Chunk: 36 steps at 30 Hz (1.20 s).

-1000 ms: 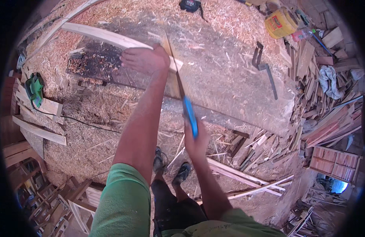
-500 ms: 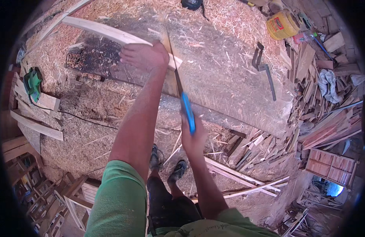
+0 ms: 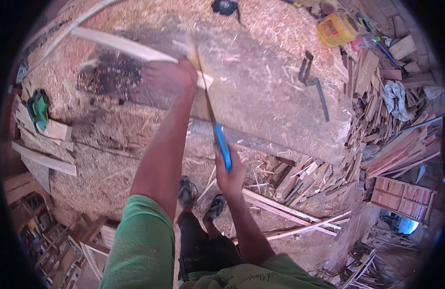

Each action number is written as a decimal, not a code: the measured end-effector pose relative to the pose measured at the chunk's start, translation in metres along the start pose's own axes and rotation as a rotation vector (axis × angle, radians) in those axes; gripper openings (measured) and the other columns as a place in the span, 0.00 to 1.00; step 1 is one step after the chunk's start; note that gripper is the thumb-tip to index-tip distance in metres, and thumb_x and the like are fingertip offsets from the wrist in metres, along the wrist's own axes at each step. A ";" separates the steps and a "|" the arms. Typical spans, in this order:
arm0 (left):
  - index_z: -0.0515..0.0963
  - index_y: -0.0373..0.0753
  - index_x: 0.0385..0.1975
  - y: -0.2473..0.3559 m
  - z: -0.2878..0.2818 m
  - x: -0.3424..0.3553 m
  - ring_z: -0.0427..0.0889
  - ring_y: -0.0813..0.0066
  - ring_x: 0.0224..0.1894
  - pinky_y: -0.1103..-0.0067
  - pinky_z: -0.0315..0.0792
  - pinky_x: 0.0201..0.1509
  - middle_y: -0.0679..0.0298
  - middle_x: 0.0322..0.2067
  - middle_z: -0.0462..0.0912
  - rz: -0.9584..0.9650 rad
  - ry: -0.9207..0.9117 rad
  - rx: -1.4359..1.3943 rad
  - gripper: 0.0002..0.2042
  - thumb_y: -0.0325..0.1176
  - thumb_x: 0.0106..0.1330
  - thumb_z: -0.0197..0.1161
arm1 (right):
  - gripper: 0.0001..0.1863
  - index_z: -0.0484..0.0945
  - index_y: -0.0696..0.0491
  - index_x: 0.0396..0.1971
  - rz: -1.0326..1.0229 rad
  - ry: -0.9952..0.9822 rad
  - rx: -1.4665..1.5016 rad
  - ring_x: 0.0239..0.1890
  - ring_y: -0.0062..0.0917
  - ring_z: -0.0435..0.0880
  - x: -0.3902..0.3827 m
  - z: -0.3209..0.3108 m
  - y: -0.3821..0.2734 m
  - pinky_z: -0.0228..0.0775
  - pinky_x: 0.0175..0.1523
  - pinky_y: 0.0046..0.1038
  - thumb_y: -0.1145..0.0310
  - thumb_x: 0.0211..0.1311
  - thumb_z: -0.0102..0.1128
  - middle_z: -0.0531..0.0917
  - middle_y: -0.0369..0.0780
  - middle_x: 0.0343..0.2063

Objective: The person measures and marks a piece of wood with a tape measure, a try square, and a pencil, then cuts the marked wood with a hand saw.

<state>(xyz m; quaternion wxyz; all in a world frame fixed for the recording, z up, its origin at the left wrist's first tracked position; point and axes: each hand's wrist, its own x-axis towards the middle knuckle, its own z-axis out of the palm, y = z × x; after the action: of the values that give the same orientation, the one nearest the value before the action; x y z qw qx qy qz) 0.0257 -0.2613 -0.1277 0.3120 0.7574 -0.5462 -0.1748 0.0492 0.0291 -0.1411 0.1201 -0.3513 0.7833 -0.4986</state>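
Wooden strip: pale, long strip [image 3: 121, 44] lying on the worktop [image 3: 275, 103], running from upper left to its cut-looking right end; looks bowed, but the lens bends edges too.
Left hand: left hand [image 3: 167, 74] laid on the strip near its right end, fingers pointing left and looking straight; blur hides whether they curl round the wood, cannot tell.
Right hand: right hand [image 3: 230, 169] clamped around the blue handle of the handsaw [image 3: 222, 144], fingers wrapped.
Saw position: blade crosses the strip just right of the left hand, near the strip's end; depth of any cut too blurred to tell.
Strip handling: probably light and stiff, dry rather than slippery, maybe splintery at edges; best held flat by palm pressure, fingers clear of the blade.
Saw handling: likely light; blade thin, springy, could bend if twisted; take hold by the handle only.
Worktop: wood shavings about; angled dark metal tool [image 3: 320, 94] lies to the right.
Far side: black tape measure [image 3: 225, 6], yellow container [image 3: 335, 30].
Left side: green tool [image 3: 38, 108] beside wood pieces.
Right side: heap of offcuts [image 3: 369, 101].
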 end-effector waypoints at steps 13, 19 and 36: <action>0.52 0.18 0.66 -0.017 0.013 0.004 0.56 0.37 0.72 0.51 0.47 0.79 0.33 0.66 0.60 0.055 0.132 0.015 0.49 0.44 0.53 0.73 | 0.20 0.79 0.56 0.59 0.287 -0.146 0.109 0.29 0.19 0.86 0.038 0.014 -0.021 0.77 0.33 0.28 0.65 0.70 0.65 0.88 0.47 0.30; 0.52 0.16 0.65 -0.018 0.004 0.015 0.59 0.35 0.68 0.49 0.52 0.74 0.32 0.64 0.61 0.030 0.066 0.056 0.47 0.45 0.56 0.69 | 0.25 0.78 0.51 0.62 0.290 -0.178 0.073 0.37 0.35 0.92 -0.082 -0.037 0.022 0.83 0.41 0.31 0.64 0.66 0.68 0.89 0.48 0.38; 0.60 0.19 0.57 -0.013 0.003 0.011 0.66 0.40 0.60 0.50 0.62 0.66 0.36 0.57 0.65 -0.027 0.047 0.126 0.40 0.44 0.57 0.73 | 0.23 0.78 0.58 0.60 0.295 -0.164 0.146 0.37 0.28 0.91 -0.095 -0.049 0.010 0.82 0.43 0.30 0.72 0.66 0.65 0.89 0.46 0.40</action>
<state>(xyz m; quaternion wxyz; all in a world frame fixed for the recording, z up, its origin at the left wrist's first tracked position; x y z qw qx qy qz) 0.0373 -0.2700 -0.1382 0.2740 0.7869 -0.5382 -0.1265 0.0879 0.1295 -0.1420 0.2805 -0.2623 0.7756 -0.5010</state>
